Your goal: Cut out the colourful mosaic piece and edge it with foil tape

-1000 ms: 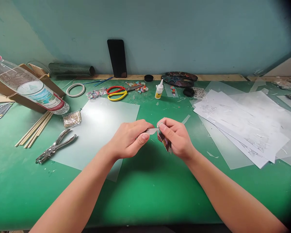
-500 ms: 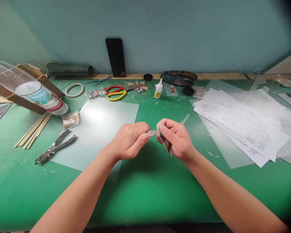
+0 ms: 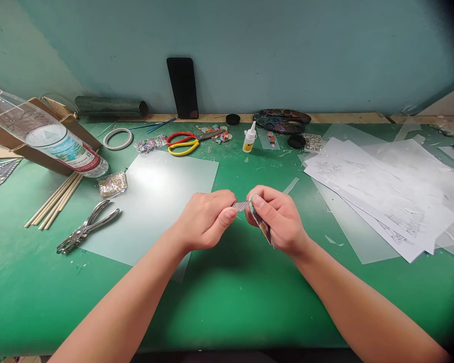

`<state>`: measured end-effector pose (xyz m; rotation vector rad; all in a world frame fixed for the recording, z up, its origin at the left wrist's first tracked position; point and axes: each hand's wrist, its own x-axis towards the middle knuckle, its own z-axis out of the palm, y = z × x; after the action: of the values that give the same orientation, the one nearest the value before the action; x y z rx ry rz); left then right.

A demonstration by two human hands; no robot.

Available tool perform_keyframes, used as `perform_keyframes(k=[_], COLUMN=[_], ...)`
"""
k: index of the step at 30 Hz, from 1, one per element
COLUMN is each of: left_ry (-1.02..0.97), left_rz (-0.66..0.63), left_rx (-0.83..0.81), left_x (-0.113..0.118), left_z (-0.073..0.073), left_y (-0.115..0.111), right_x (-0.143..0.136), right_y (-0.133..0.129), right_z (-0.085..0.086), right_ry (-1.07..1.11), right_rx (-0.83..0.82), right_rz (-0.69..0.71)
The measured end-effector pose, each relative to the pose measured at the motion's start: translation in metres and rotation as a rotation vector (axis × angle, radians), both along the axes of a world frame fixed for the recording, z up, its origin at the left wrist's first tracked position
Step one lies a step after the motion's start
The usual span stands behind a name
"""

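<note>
Over the middle of the table, my left hand (image 3: 208, 219) is closed around a flat grey strip with slanting lines (image 3: 241, 205), like a blade or a file; its other end is hidden in my fist. My right hand (image 3: 278, 217) pinches a thin multicoloured patterned piece (image 3: 263, 224) between thumb and fingers. That piece has a rounded top and a pale edge, and hangs tilted down. The strip's tip meets the upper edge of the piece, beside my right thumb.
Left lie a hole punch (image 3: 85, 229), wooden sticks (image 3: 55, 201), a bead bag (image 3: 112, 185) and a leaning bottle (image 3: 64, 146). Behind are scissors (image 3: 185, 143), a glue bottle (image 3: 249, 139) and a phone (image 3: 182, 88). Drawn sheets (image 3: 378, 186) spread right; a translucent sheet (image 3: 166, 201) lies under my left arm.
The patterned piece in my right hand has turned slightly and shows more edge-on. Both hands keep their holds; the whole view has shifted a little.
</note>
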<state>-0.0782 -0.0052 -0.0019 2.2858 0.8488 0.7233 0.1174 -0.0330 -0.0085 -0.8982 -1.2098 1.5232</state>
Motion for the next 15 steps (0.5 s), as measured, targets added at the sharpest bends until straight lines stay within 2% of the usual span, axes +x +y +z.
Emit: perform_keyframes(k=[15], left_ry=[0.005], left_rz=[0.015], left_rx=[-0.032], left_x=[0.0018], left_z=[0.0013], left_y=[-0.0012], right_x=[0.0018], right_y=[-0.0001], right_z=[0.0001], right_ry=[-0.037], right_rx=[0.03], right_rz=[-0.024])
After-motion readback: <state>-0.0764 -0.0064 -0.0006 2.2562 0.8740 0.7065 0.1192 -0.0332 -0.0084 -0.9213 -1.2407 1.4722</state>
